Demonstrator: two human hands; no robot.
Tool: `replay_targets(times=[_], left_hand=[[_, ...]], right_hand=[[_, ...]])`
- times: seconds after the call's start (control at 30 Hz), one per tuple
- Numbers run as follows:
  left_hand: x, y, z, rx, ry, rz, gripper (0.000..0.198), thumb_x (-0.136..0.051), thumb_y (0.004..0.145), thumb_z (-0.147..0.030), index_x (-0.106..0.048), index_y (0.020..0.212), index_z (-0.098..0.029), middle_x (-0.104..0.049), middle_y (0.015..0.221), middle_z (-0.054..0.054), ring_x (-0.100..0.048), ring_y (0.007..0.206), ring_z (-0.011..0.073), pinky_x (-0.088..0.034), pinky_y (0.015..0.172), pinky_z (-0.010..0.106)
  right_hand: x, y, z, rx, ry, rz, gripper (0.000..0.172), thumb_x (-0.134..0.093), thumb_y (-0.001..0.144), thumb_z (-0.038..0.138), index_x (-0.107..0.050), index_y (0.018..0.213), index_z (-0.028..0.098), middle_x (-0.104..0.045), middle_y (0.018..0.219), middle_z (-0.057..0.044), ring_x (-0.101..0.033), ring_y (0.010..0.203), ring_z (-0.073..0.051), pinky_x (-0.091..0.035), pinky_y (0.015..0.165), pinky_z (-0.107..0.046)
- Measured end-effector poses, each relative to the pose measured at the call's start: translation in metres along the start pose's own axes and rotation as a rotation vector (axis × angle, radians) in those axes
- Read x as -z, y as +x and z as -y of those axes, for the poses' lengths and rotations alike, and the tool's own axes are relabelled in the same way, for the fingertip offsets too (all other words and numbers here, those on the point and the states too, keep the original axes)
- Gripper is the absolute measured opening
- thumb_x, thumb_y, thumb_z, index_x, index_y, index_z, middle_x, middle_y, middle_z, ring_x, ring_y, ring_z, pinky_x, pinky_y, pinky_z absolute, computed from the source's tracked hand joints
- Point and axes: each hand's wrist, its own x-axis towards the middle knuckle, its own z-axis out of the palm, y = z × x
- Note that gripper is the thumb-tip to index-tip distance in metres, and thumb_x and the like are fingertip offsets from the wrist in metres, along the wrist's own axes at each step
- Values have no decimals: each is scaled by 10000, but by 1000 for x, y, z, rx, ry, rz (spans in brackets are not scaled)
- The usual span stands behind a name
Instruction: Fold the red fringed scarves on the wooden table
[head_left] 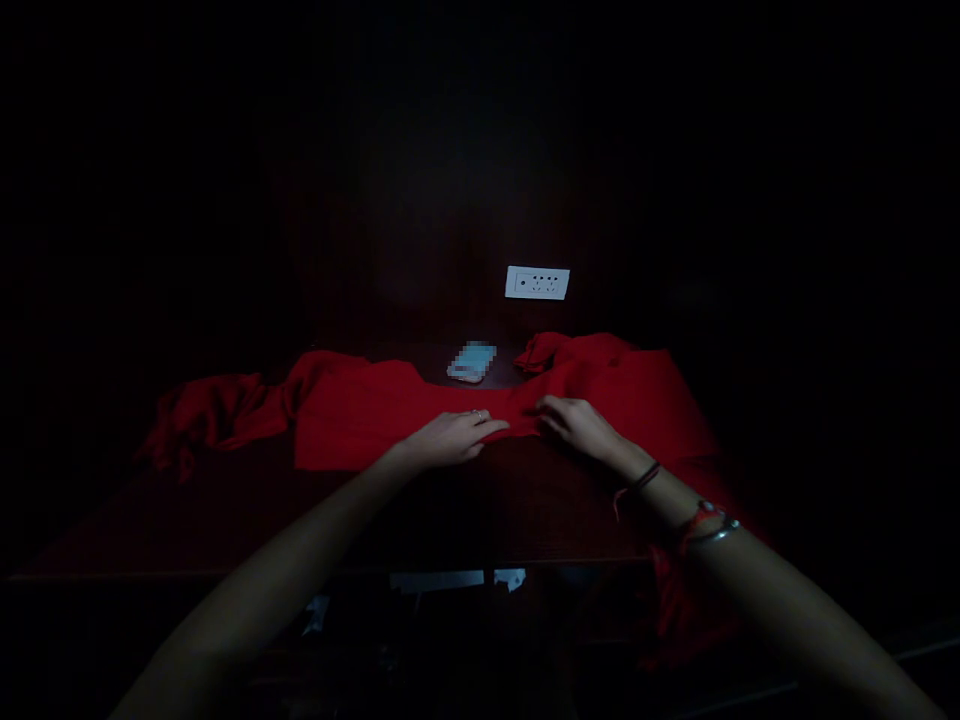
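Observation:
A red cloth (360, 410), perhaps a garment, lies stretched across a dark table. Its left end is bunched up, and on the right part of it hangs over the front edge. My left hand (454, 437), with a ring on one finger, rests on the narrow middle of the cloth, fingers stretched out to the right and thumb apart. Just to the right, my right hand (581, 425) has bent fingers closed at the cloth's edge; they are slightly blurred. Bracelets circle my right wrist.
A phone-like flat object (472, 362), pixelated, lies behind the cloth. On the dark wall at the back is a white socket plate (538, 283). The table's front edge (337, 574) runs below my hands, with pale scraps under it. Deep shadow hides both sides.

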Motion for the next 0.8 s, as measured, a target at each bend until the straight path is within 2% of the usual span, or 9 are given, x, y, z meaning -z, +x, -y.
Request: replay_targets(times=[0.07, 0.13, 0.23, 0.33, 0.5, 0.6, 0.7, 0.8], left_hand=[[1, -1, 5, 51, 7, -49, 435, -313, 802, -132, -322, 1210, -284, -425, 1142, 25, -469, 947, 152, -366, 779, 247], [4, -2, 11, 85, 16, -69, 438, -294, 792, -89, -378, 1169, -296, -392, 1179, 12, -483, 919, 142, -371, 772, 241], [7, -4, 19, 111, 57, -34, 357, -318, 791, -109, -488, 1057, -276, -384, 1198, 5, -486, 911, 153, -377, 766, 251], [7, -4, 24, 136, 132, -14, 289, -309, 817, -153, -538, 977, -224, -463, 1124, 31, -484, 920, 167, -374, 779, 273], [-1, 1, 31, 155, 266, -164, 296, -302, 828, -140, -519, 1027, -170, -481, 1133, 72, -416, 1040, 191, -323, 855, 327], [-8, 2, 34, 132, 270, -194, 305, -337, 814, -145, -493, 1075, -177, -461, 1163, 70, -390, 1072, 195, -303, 874, 333], [-15, 3, 34, 114, 260, -167, 321, -371, 813, -217, -460, 1117, -168, -448, 1175, 74, -375, 1087, 204, -295, 887, 333], [-16, 3, 30, 79, 241, -138, 376, -418, 794, -354, -460, 1113, -161, -412, 1205, 84, -344, 1110, 222, -292, 899, 342]], right_hand=[[-1, 5, -6, -75, 60, -131, 218, -365, 810, 223, -439, 1001, 148, -575, 848, -60, -534, 722, -132, -390, 631, -222], [-2, 6, -10, -84, 40, -182, 192, -350, 813, 215, -446, 961, 139, -559, 792, -53, -510, 662, -127, -381, 599, -219], [-5, 2, -10, 38, -79, -110, 196, -318, 807, 148, -502, 873, 152, -536, 806, -53, -481, 688, -124, -364, 618, -215], [-5, -2, -6, 141, -188, -12, 217, -343, 787, 130, -557, 802, 162, -518, 853, -58, -466, 744, -131, -356, 659, -223], [-6, -4, -1, 196, -271, 89, 198, -417, 768, 226, -600, 788, 155, -494, 954, -86, -443, 875, -174, -323, 800, -308], [-10, -3, 2, 198, -308, 94, 211, -435, 764, 268, -606, 762, 145, -471, 1002, -99, -416, 920, -198, -298, 828, -358], [-15, 0, 7, 159, -319, 66, 217, -384, 773, 163, -590, 715, 124, -482, 954, -105, -420, 889, -191, -297, 818, -376], [-13, 2, 10, 179, -168, -5, 167, -406, 757, 172, -565, 737, 127, -478, 925, -98, -429, 868, -182, -324, 796, -349]])
